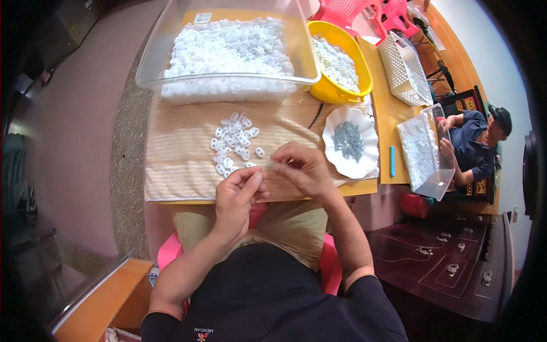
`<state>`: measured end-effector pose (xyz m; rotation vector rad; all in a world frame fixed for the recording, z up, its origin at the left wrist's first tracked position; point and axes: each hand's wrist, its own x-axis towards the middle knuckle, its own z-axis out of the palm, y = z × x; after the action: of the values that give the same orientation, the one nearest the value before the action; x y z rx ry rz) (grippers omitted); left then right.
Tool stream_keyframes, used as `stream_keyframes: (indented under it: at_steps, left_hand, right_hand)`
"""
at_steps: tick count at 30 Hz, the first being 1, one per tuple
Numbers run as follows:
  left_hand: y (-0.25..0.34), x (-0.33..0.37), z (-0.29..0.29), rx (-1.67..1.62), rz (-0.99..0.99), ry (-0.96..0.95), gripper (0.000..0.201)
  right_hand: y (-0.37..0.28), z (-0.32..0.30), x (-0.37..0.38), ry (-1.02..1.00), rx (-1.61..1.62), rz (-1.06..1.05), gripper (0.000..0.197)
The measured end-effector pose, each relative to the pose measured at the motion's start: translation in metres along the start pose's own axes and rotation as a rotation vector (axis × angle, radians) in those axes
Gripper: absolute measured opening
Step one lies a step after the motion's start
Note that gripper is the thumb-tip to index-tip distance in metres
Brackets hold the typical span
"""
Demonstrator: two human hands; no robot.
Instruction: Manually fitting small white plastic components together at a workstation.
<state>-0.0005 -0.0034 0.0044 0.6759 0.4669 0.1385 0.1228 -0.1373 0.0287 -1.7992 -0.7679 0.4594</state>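
Note:
My left hand [238, 194] is closed in a pinch just past the table's near edge, thumb against the fingers. What lies between them is too small and hidden to name. Close beside it, my right hand [305, 170] has its fingers curled in toward the left fingertips, also pinched on something I cannot make out. Just beyond both hands, a loose pile of small white oval plastic pieces [232, 137] with holes lies on a striped cloth [176, 165]. To the right, a white scalloped dish [336, 161] holds many small grey metal parts [348, 140].
A large clear bin [228, 81] full of white pieces stands at the back, beside a yellow basin [342, 94] of similar pieces. Farther right are a white basket [404, 74], a blue stick-like object [392, 161] and another clear bin [436, 165], where a person [476, 142] sits working.

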Motion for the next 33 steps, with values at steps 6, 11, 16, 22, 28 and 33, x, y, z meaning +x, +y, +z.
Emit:
stream_keyframes:
  at_steps: [6,11,16,22,28,33]
  left_hand:
    - [-0.002,0.001,-0.004,0.027,-0.019,0.029,0.018]
    - [-0.002,0.000,-0.006,0.003,-0.014,0.039,0.018]
    - [0.002,-0.001,-0.004,-0.012,0.038,0.058,0.019]
    - [0.014,0.006,-0.008,-0.034,0.105,0.123,0.018]
    - [0.027,0.016,-0.016,-0.109,0.227,0.235,0.016]
    - [0.034,0.023,-0.025,-0.119,0.269,0.258,0.016]
  right_hand:
    - [0.015,-0.014,0.023,0.005,-0.236,-0.008,0.016]
    - [0.004,-0.006,0.032,0.011,-0.627,-0.166,0.017]
    - [-0.010,0.009,0.035,-0.088,-0.725,-0.188,0.016]
    - [-0.011,0.013,0.037,-0.129,-0.808,-0.191,0.020]
    - [-0.022,0.041,0.043,-0.160,-0.865,-0.215,0.024]
    - [-0.015,0.039,0.041,-0.151,-0.916,-0.218,0.021]
